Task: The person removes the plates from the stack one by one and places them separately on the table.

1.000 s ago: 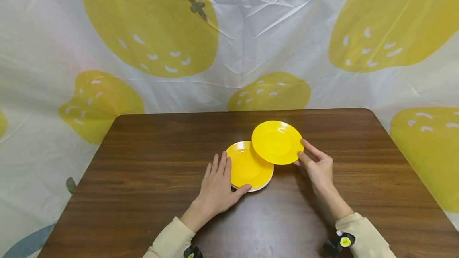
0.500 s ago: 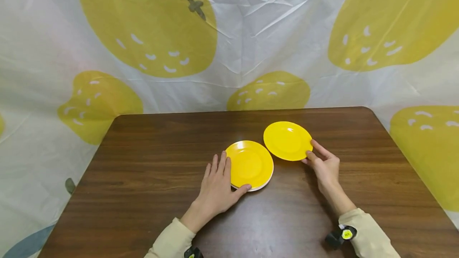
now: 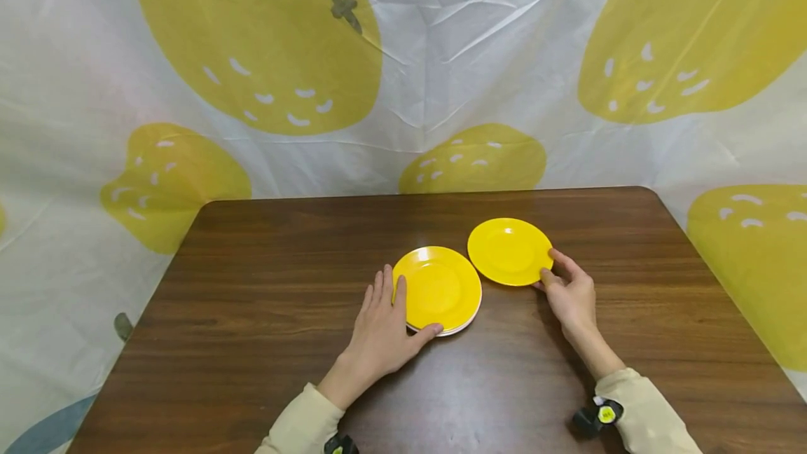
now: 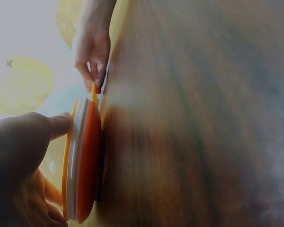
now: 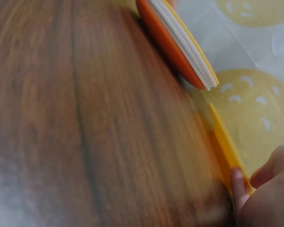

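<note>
A stack of plates [image 3: 439, 291] stands on the table, with a yellow plate on top. In the left wrist view, white rims [image 4: 79, 146] show beneath it, and an orange layer [image 4: 89, 161] lies at the bottom. My left hand [image 3: 380, 331] rests against the stack's left side, fingers straight and thumb at the near rim. To the right and slightly farther back, a separate yellow plate [image 3: 509, 251] is pinched at its right rim by my right hand [image 3: 572, 300]. It sits low over the table; whether its whole base touches the wood is hard to tell.
The brown wooden table [image 3: 284, 265] has rounded far corners. Right behind its far edge hangs a white cloth [image 3: 302, 167] printed with large yellow fruit.
My right hand has moved the yellow plate rightward off the stack, then lowered it slightly. It overlapped the stack in view before and now appears beside it. My left hand has hardly moved.
</note>
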Available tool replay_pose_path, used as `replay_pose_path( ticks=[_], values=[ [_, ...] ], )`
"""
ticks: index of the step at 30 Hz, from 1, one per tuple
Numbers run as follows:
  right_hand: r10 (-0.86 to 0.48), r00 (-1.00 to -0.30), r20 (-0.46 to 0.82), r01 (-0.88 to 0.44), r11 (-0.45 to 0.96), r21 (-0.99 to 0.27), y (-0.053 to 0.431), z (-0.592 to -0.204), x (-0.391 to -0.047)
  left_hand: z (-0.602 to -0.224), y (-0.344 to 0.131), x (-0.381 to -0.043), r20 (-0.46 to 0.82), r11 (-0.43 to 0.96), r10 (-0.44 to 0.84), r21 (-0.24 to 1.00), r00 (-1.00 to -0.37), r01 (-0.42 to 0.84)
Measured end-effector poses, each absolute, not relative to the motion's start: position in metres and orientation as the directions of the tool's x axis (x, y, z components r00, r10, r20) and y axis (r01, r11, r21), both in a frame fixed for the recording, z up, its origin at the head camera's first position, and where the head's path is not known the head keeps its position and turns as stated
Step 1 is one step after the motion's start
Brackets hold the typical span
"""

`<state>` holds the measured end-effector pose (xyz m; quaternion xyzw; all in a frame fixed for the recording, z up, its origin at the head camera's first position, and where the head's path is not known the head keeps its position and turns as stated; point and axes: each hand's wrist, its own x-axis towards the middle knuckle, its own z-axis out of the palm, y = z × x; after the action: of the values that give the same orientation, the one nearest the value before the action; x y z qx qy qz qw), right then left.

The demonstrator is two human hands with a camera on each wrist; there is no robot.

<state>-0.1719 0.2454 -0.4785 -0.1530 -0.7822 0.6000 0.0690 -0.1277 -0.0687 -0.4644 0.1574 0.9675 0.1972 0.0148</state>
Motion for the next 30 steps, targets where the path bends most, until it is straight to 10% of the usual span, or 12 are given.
replay_pose_path(
  ticks=[8, 21, 30],
  values=[
    [0.315, -0.949, 0.006, 0.175, 0.542, -0.822, 0.241, -0.468, -0.162, -0.467, -0.070, -0.127, 0.030, 0.868, 0.308, 0.400, -0.951, 0.294],
    [0.226, -0.911, 0.344, -0.138, 0.620, -0.773, 0.211, -0.461, -0.159, -0.459, -0.083, -0.134, 0.044, 0.834, 0.361, 0.433, -0.932, 0.343],
    [0.066, -0.952, 0.298, -0.206, 0.584, -0.785, 0.178, -0.462, -0.158, -0.460, -0.087, -0.134, 0.021, 0.813, 0.368, 0.478, -0.929, 0.333]
  ],
)
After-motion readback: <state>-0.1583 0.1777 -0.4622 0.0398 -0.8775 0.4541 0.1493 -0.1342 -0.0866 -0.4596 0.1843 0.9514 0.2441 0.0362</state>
